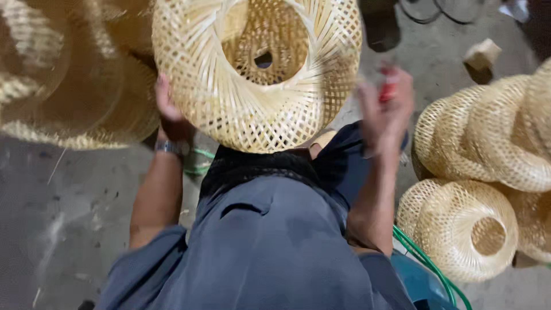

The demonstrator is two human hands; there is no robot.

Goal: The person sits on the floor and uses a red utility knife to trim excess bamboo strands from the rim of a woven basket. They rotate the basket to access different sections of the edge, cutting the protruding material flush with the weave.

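While my left hand (167,106) steadies the woven bamboo shade (256,72) from behind, fingers wrapped on its rim above my lap, my right hand (385,109) is blurred, closed around a small red tool (388,90). I judge I'm finishing the weave; next calls for bringing the tool to the rim.

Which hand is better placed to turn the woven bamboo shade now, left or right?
Probably the left hand: it rests on the woven bamboo shade. The right hand is beside it, blurred, holding a small red thing.
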